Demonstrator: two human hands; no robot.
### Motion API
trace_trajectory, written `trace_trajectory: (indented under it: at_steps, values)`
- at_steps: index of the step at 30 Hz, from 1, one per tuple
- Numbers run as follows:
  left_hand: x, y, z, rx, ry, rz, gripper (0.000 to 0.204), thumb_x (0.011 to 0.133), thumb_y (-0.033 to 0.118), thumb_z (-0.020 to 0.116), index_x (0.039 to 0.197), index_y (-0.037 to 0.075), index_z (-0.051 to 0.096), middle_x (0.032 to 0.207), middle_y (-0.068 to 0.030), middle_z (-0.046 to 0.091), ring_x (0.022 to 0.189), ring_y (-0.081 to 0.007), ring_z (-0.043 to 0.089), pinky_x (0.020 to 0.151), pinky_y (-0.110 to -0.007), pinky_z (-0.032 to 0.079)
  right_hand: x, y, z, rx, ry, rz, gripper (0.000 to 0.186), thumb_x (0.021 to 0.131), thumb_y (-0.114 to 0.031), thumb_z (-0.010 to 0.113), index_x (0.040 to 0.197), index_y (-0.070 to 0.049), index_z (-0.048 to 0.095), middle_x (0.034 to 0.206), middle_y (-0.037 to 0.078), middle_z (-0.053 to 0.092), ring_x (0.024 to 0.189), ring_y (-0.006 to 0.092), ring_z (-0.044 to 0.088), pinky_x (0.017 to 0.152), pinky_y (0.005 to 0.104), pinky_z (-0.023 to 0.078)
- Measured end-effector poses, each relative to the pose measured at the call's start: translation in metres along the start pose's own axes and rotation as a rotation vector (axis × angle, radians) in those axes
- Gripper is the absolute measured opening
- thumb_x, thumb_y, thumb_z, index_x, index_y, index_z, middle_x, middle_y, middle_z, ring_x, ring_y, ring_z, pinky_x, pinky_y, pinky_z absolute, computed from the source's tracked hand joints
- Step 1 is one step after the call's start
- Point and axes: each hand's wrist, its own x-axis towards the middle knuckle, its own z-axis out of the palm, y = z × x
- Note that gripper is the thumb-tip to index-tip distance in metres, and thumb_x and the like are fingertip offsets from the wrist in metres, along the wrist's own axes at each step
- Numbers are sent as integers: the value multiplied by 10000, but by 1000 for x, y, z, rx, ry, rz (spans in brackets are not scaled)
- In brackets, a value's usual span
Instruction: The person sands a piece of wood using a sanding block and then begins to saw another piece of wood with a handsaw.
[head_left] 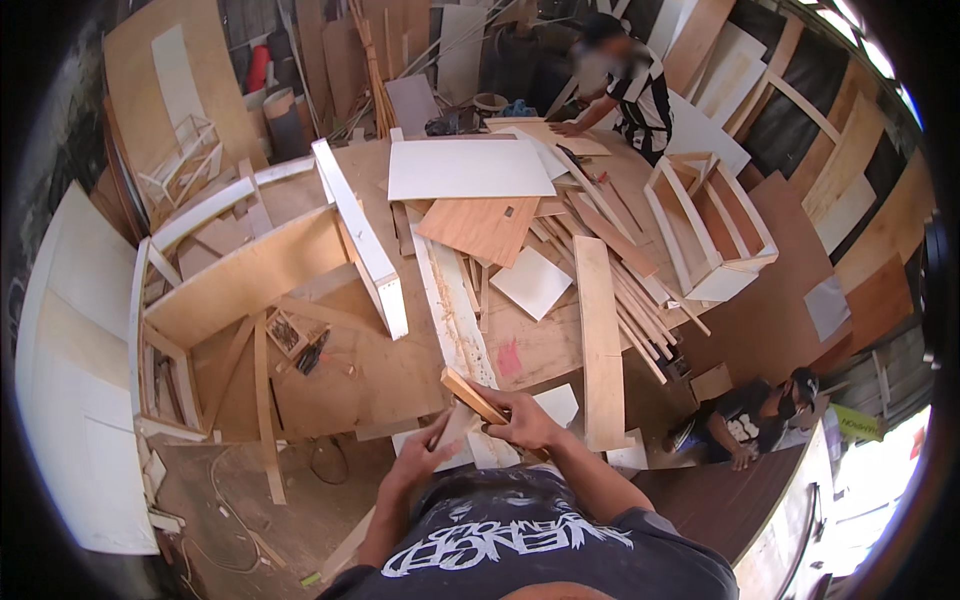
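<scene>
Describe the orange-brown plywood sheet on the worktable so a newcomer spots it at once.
On the big worktable, find the large white panel toward its far side. Just below it in the picture lies the orange-brown plywood sheet. A small dark hole sets it apart from the nearby boards.

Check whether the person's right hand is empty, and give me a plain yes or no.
No, the right hand grips a narrow wooden piece in front of the dark shirt.
</scene>
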Motion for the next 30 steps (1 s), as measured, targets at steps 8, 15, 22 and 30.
trace_trajectory:
  at_steps: [8,15,22,30]
  values:
    - [21,5,9,-81,28,-38,819,873,317,789,1523,-27,427,1425,-178,569,1283,-211,538,1091,-341,407,-3,-8,-25,54,21,-55,850,734,-16,653,1550,-105,433,1419,164,612,1273,192,569,1098,316,409]
    - [33,28,37,79,-7,-24,843,890,337,777,1551,-10,385,1426,-173,564,1294,-213,528,1083,-339,408,-24,1,-65,-41,-10,-152,897,716,-21,684,1564,-136,414,1458,176,577,1297,195,559,1105,323,415]
    - [26,39,60,162,93,-83,839,879,367,789,1545,22,413,1386,-159,593,1223,-214,570,1037,-347,448,-19,32,-85,111,-100,-204,895,695,6,689,1545,-87,425,1511,210,514,1379,243,520,1155,329,367]
    - [3,65,96,260,194,-36,887,859,451,777,1546,25,412,1392,-179,593,1269,-245,538,1078,-382,416,-3,43,-101,114,-160,-269,856,700,-33,698,1521,-78,458,1513,202,512,1351,251,555,1105,300,418]
